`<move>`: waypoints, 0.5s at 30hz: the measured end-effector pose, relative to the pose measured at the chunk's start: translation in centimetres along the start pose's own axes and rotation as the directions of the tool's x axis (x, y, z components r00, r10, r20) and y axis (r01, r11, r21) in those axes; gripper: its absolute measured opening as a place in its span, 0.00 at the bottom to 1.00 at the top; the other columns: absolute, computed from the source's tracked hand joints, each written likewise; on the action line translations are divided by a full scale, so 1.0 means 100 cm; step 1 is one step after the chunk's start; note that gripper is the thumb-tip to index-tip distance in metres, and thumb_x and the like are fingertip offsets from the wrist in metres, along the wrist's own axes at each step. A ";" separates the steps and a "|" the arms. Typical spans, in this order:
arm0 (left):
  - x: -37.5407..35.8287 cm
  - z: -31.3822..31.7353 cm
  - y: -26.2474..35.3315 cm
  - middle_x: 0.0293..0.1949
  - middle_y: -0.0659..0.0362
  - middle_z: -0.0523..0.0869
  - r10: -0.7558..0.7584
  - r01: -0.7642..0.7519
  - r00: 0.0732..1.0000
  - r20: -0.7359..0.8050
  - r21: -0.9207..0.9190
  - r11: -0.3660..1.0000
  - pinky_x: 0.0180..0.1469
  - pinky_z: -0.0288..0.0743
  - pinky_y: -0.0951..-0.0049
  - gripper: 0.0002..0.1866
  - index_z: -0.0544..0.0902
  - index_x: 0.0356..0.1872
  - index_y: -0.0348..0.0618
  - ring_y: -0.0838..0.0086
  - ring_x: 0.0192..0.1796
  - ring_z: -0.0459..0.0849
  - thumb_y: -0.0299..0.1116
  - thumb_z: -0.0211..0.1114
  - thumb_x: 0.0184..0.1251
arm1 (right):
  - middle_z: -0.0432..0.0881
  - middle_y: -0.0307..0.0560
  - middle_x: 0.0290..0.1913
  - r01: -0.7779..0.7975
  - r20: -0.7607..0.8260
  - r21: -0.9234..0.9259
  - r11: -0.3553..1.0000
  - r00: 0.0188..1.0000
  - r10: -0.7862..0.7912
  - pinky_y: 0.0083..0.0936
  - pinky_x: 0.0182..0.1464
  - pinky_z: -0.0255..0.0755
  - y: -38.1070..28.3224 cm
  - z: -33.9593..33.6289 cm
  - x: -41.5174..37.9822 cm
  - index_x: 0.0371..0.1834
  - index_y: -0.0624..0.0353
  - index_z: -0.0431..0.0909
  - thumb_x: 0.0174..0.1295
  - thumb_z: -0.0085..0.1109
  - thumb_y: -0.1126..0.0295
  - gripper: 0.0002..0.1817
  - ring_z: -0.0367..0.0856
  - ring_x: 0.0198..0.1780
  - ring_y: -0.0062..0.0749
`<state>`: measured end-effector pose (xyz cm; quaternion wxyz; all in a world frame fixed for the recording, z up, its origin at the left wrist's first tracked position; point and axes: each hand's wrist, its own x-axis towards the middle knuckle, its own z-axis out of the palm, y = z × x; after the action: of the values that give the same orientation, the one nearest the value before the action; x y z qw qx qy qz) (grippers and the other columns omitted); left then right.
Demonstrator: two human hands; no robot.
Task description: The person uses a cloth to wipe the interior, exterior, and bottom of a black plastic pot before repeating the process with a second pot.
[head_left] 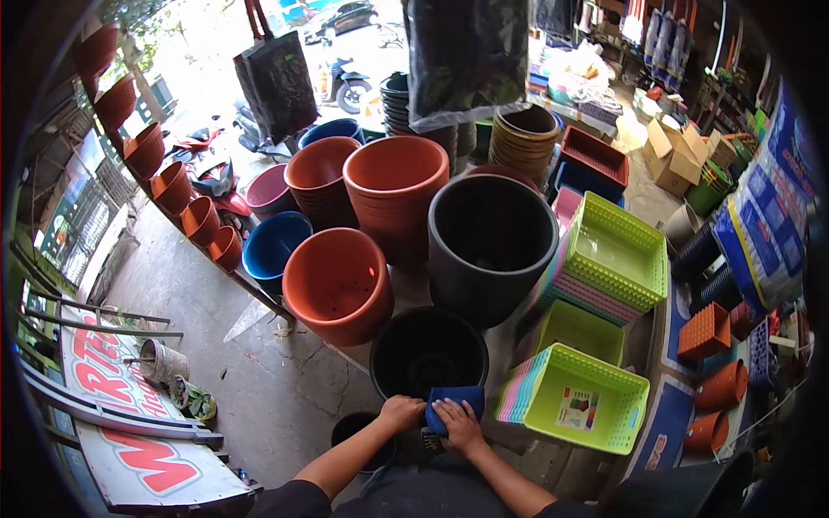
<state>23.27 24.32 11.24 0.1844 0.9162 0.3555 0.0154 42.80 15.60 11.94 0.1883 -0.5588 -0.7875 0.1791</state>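
In the head view, a black plastic pot stands right in front of me, its open mouth facing up. My left hand is closed on the near rim of this pot. Beside it, my right hand holds a folded blue cloth against the near right side of the rim, its fingers curled over the fabric. A larger dark grey pot stands just behind the black pot. An orange-red pot with small holes in its base is at its left.
Stacked terracotta-coloured pots and a blue pot stand further back. Green baskets are stacked at my right. Wrapped black bags hang overhead. Another dark pot sits low at my left. Small pots hang along a left-hand post.
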 end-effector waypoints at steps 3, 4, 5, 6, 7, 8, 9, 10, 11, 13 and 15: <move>-0.001 0.007 -0.003 0.37 0.56 0.87 0.002 -0.001 1.000 -0.007 0.008 1.000 0.42 0.81 0.62 0.07 0.82 0.33 0.47 0.62 0.40 0.88 0.32 0.63 0.51 | 0.71 0.39 0.69 -0.015 -0.031 0.096 0.995 0.999 0.018 0.43 0.76 0.45 0.001 0.007 0.000 0.70 0.48 0.66 0.47 0.63 0.64 0.40 0.65 0.72 0.32; -0.002 0.010 -0.005 0.37 0.56 0.86 0.032 -0.031 0.999 -0.003 0.015 0.999 0.42 0.80 0.61 0.07 0.82 0.33 0.47 0.62 0.40 0.87 0.32 0.64 0.50 | 0.72 0.39 0.68 -0.017 -0.090 0.187 0.982 0.995 0.034 0.43 0.75 0.47 0.003 0.010 0.003 0.69 0.49 0.67 0.47 0.64 0.65 0.39 0.67 0.71 0.34; -0.006 0.019 -0.006 0.37 0.57 0.86 0.019 -0.019 1.000 -0.021 -0.010 1.000 0.45 0.78 0.61 0.08 0.83 0.33 0.47 0.62 0.43 0.86 0.31 0.65 0.49 | 0.72 0.39 0.68 0.006 -0.078 0.185 0.983 0.997 0.009 0.43 0.75 0.47 0.000 0.008 0.009 0.69 0.49 0.67 0.47 0.64 0.65 0.39 0.67 0.71 0.34; -0.009 0.021 -0.007 0.37 0.57 0.86 -0.009 0.009 0.999 -0.038 -0.014 1.000 0.45 0.78 0.61 0.08 0.83 0.33 0.47 0.62 0.43 0.86 0.31 0.65 0.49 | 0.74 0.41 0.66 0.002 -0.086 0.256 0.967 0.996 0.021 0.44 0.74 0.50 -0.005 0.004 0.014 0.67 0.50 0.68 0.47 0.63 0.66 0.37 0.69 0.70 0.36; -0.013 0.024 -0.009 0.37 0.57 0.85 0.012 -0.015 0.996 -0.084 -0.032 0.999 0.46 0.76 0.61 0.09 0.83 0.34 0.47 0.62 0.44 0.86 0.30 0.65 0.49 | 0.76 0.42 0.65 -0.002 -0.087 0.325 0.946 0.996 0.032 0.44 0.73 0.53 -0.011 0.001 0.019 0.65 0.51 0.70 0.48 0.62 0.67 0.35 0.71 0.68 0.39; -0.019 0.030 -0.009 0.37 0.58 0.85 0.029 -0.035 0.991 -0.132 -0.049 0.998 0.48 0.75 0.61 0.09 0.83 0.35 0.48 0.63 0.46 0.85 0.30 0.65 0.50 | 0.76 0.42 0.65 0.025 -0.064 0.323 0.946 0.998 -0.004 0.44 0.73 0.53 -0.019 -0.002 0.026 0.65 0.51 0.70 0.48 0.62 0.67 0.35 0.71 0.68 0.39; -0.025 0.039 -0.010 0.39 0.59 0.85 0.040 -0.057 0.959 -0.279 -0.054 0.997 0.51 0.73 0.60 0.11 0.83 0.37 0.48 0.64 0.48 0.84 0.30 0.65 0.50 | 0.77 0.44 0.63 0.040 -0.077 0.394 0.918 0.997 -0.011 0.45 0.71 0.57 -0.030 -0.004 0.036 0.64 0.52 0.71 0.49 0.61 0.68 0.33 0.72 0.67 0.42; -0.035 0.048 -0.013 0.39 0.59 0.85 -0.006 -0.013 0.955 -0.295 -0.062 0.998 0.51 0.73 0.60 0.11 0.83 0.37 0.48 0.64 0.48 0.84 0.30 0.65 0.50 | 0.78 0.47 0.62 0.053 -0.086 0.467 0.883 0.996 -0.015 0.45 0.69 0.60 -0.038 -0.004 0.045 0.63 0.54 0.72 0.50 0.61 0.68 0.32 0.74 0.65 0.44; -0.048 0.035 -0.005 0.39 0.57 0.85 -0.064 0.017 0.893 -0.445 -0.109 0.994 0.50 0.74 0.59 0.11 0.83 0.38 0.47 0.62 0.46 0.84 0.30 0.65 0.51 | 0.78 0.47 0.62 0.076 -0.057 0.476 0.876 0.997 -0.055 0.45 0.69 0.60 -0.045 -0.003 0.055 0.63 0.54 0.72 0.50 0.61 0.68 0.32 0.74 0.65 0.44; -0.082 0.009 0.002 0.40 0.56 0.85 -0.173 0.091 0.798 -0.578 -0.167 0.982 0.49 0.75 0.58 0.12 0.83 0.40 0.47 0.61 0.45 0.84 0.30 0.65 0.52 | 0.79 0.51 0.59 0.170 -0.077 0.514 0.841 0.985 -0.152 0.45 0.65 0.65 -0.066 0.005 0.072 0.60 0.55 0.74 0.52 0.60 0.70 0.28 0.76 0.62 0.49; -0.124 -0.004 0.003 0.42 0.54 0.84 -0.551 0.302 0.803 -0.228 -0.641 0.706 0.47 0.78 0.57 0.13 0.83 0.43 0.46 0.57 0.44 0.84 0.32 0.65 0.54 | 0.80 0.52 0.57 0.163 -0.007 0.560 0.813 0.981 -0.191 0.44 0.64 0.66 -0.086 0.021 0.083 0.59 0.56 0.74 0.52 0.59 0.71 0.26 0.77 0.60 0.51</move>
<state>14.20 16.07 12.97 0.3729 0.6817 0.5703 0.2664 32.26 20.68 15.20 0.3393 -0.3992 -0.7538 0.3965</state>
